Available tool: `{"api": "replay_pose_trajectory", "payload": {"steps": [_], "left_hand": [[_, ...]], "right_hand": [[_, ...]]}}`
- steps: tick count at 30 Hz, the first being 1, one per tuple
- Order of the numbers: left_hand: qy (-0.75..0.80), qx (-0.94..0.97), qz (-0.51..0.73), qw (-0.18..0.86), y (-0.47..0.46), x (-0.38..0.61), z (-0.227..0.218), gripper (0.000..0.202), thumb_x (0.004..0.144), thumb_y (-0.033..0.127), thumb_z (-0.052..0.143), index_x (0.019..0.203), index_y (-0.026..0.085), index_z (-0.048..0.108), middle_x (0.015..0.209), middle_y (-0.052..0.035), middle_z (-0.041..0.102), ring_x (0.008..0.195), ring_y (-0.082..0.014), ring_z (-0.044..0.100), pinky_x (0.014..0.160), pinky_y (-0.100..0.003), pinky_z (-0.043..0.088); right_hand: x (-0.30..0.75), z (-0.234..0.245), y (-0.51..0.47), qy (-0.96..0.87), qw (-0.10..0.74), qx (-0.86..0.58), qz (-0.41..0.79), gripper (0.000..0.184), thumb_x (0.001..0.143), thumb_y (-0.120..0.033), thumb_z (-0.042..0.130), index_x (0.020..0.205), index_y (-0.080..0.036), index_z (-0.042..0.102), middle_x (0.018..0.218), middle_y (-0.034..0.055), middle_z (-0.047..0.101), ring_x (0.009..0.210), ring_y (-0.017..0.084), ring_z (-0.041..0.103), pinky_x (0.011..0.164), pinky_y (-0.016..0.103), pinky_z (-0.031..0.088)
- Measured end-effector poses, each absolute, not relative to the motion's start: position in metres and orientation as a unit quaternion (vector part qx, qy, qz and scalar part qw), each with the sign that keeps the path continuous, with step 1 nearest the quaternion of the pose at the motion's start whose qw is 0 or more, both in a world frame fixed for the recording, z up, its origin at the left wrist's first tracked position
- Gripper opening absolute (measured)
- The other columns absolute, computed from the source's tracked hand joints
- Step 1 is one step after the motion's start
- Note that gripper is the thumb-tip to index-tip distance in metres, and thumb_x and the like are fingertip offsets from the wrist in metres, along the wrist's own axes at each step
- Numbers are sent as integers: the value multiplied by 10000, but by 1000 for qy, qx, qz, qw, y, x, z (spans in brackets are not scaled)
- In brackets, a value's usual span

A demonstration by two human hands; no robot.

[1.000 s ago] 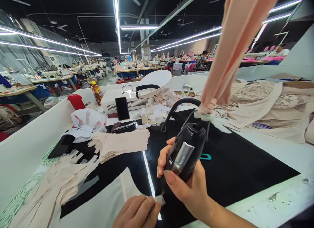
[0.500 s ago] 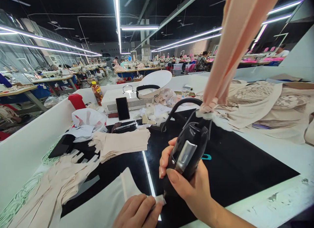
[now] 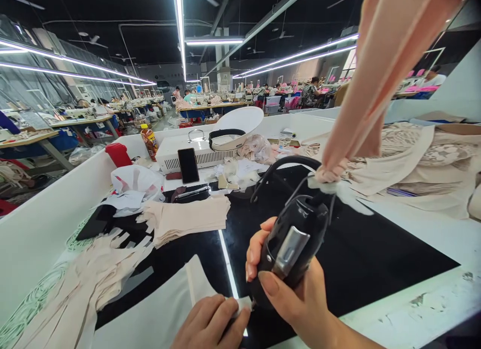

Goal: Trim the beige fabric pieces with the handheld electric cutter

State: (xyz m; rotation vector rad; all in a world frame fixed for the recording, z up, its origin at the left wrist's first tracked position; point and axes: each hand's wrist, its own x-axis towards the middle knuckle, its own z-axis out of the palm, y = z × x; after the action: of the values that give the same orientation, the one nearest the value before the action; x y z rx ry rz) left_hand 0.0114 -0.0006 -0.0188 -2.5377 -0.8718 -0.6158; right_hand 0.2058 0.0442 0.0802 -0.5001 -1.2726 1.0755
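The biggest thing here is the shiny black table top (image 3: 364,254), with a white wall (image 3: 52,209) at the side. Up from the tool runs a long pink cloth (image 3: 398,63), bunched into a knot at its low end. It looks soft and light.

On the near part of the table lies a pale cloth (image 3: 150,309), flat, with a seam up it. I think it is thin and floppy, so it would crease or slide on the shiny top; a flat hand near the edge should keep it still. Behind it sits a beige cloth stack (image 3: 191,220), limp and best lifted from under.

The black tool (image 3: 317,220) is tilted over the table, just right of the pale cloth. It looks hard, smooth and rather heavy, so the fat middle is the place to grab, well away from its wire (image 3: 270,176).

The right hand (image 3: 300,301) is wrapped round that middle, thumb on the near side. The left hand (image 3: 214,321) is curled small on the pale cloth's end, fingers close together; its thumb is hidden. Smallest of all, a little white tab (image 3: 244,304) pokes past those fingers, close to the tool's low end. I cannot tell if they touch.
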Motion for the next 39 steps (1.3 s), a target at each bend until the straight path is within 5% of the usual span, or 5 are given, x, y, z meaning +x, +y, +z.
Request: {"api": "replay_pose_trajectory", "payload": {"steps": [6, 14, 39], "left_hand": [[-307, -900, -237, 198, 0, 12, -8, 464, 1166, 450, 367, 1218, 171, 735, 1065, -45, 743, 939, -170, 718, 846, -262, 585], [-330, -883, -288, 169, -2, 4, 4, 373, 1154, 188, 356, 1096, 180, 724, 991, -27, 738, 907, -142, 716, 859, -222, 591], [-323, -890, -300, 116, 2, 5, 6, 341, 1159, 235, 378, 1074, 155, 698, 963, -27, 732, 830, -170, 690, 754, -281, 568]], "right_hand": [[209, 77, 42, -570, 639, -238, 460, 181, 993, -378, 717, 1020, -276, 569, 838, 1, 637, 594, 130, 595, 534, 255, 549], [225, 69, 42, -594, 626, -249, 439, 260, 994, -281, 719, 1195, -310, 556, 900, 12, 649, 683, 165, 647, 622, 308, 596], [229, 61, 45, -597, 620, -236, 451, 353, 1005, -288, 726, 1299, -340, 538, 922, -3, 658, 716, 147, 665, 650, 278, 613]]}}
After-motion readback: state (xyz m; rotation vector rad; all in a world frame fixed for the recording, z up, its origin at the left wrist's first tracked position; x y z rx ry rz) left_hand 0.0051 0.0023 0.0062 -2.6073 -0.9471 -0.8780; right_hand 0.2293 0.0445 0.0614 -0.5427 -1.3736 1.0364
